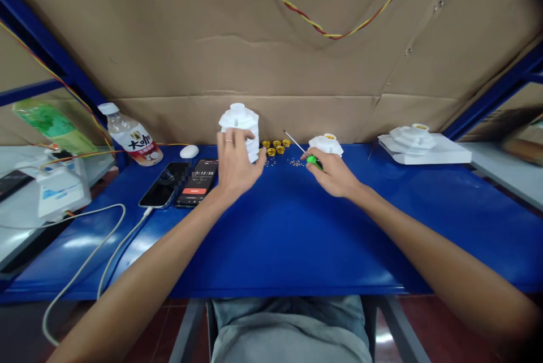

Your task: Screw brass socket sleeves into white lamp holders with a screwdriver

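My right hand (pixel 333 171) is closed round the green handle of a screwdriver (pixel 292 141), its thin shaft slanting up and to the left. Just behind that hand lies a white plastic part (pixel 326 143) with a gold ring in its neck. My left hand (pixel 235 162) is in front of a stack of white plastic parts (pixel 238 117), fingers apart and slightly blurred; whether it touches the stack I cannot tell. Near its thumb sit several gold cup-shaped inserts (pixel 276 145). Small loose screws (pixel 296 163) are scattered between my hands.
Left on the blue table (pixel 297 238) are a bottle (pixel 131 134), a white oval object (pixel 189 151) and two phones (pixel 163 185), one with a charging cable (pixel 123 250). At the right, another white part (pixel 411 137) rests on a white slab (pixel 445 151). Cardboard (pixel 297 74) backs the table.
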Motion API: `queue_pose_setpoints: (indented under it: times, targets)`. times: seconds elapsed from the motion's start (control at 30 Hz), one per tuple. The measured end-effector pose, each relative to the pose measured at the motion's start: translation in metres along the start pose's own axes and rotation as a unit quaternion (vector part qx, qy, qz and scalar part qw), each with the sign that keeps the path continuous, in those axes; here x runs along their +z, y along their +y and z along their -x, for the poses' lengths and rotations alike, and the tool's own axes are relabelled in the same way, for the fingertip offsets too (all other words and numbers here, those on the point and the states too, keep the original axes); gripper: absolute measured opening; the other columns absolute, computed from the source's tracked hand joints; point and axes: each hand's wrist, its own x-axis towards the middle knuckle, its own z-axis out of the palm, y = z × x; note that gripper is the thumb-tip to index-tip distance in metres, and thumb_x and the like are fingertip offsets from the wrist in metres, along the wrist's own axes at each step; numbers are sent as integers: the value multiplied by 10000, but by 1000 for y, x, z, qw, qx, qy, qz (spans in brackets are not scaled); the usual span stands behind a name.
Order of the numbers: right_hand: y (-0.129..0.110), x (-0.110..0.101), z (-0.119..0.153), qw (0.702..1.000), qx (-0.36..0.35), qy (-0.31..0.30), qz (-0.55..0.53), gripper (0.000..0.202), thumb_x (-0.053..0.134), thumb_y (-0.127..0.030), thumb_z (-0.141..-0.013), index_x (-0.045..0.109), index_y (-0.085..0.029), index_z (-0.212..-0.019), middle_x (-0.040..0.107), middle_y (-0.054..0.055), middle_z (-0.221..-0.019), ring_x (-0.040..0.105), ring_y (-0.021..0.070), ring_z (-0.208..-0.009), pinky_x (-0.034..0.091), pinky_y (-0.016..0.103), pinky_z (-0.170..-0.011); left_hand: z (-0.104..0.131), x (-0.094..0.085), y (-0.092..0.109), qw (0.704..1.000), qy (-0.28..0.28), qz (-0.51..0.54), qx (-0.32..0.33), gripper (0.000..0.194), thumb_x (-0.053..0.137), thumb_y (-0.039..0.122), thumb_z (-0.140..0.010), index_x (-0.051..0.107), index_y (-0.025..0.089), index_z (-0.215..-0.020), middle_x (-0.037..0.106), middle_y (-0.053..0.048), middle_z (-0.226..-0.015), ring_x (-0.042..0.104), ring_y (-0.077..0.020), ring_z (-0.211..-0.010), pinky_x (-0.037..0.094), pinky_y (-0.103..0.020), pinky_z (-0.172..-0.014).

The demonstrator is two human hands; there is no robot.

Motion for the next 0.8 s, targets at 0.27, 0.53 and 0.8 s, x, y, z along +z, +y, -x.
queue_pose_setpoints:
  times: [0.27, 0.53, 0.8]
  targets:
    - [16, -1, 3, 1000, 3, 13, -4, 201, 537, -309, -978, 669, -236, -1110, 748, 59, -907, 640, 234, -756, 466, 382, -756, -76, -19, -32, 993, -18, -17, -117, 969, 859, 627, -737, 466, 125, -1467, 509, -272, -1527, 384, -497, -1491, 301, -634, -1228]
    - [16, 4, 2, 999, 26, 17, -13, 162, 552, -298, -953, 669, -233, -1044, 730, 48, -829, 614, 216, -685, 449, 365, -689, -81, -16, -30, 997, -11, 11, -80, 746, 818, 513, -829, 534, 138, -1409, 637, -205, -1400, 521, -432, -1394, 367, -592, -1207]
    - [6, 23, -49, 999, 40, 32, -8, 163, 737, -292, -825, 744, -229, -975, 755, 43, -824, 654, 217, -733, 469, 357, -706, 18, -16, 37, 992, -72, 96, 49, 792, 897, 461, -720, 503, 250, -1374, 589, -136, -1386, 497, -399, -1375, 439, -591, -1166]
